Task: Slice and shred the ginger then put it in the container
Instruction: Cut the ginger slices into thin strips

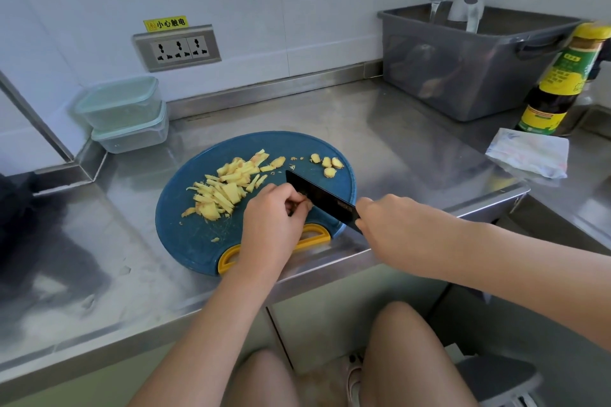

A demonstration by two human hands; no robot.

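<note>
Stainless steel counter [380, 129] against white tiled wall, round blue cutting board [185, 235] strewn with shredded ginger [224, 190], left hand [272, 218] pinching a ginger piece, right hand [393, 225] gripping black knife [317, 196], stacked lidded containers [125, 112] in corner.

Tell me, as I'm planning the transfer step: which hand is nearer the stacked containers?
Left. The left hand holds a ginger piece on the board, right of and in front of the containers; the right hand, gripping the knife, lies farther right.

Open counter [330, 116] runs between cutting board [185, 241], stacked containers [125, 112] and grey bin [463, 76].
</note>
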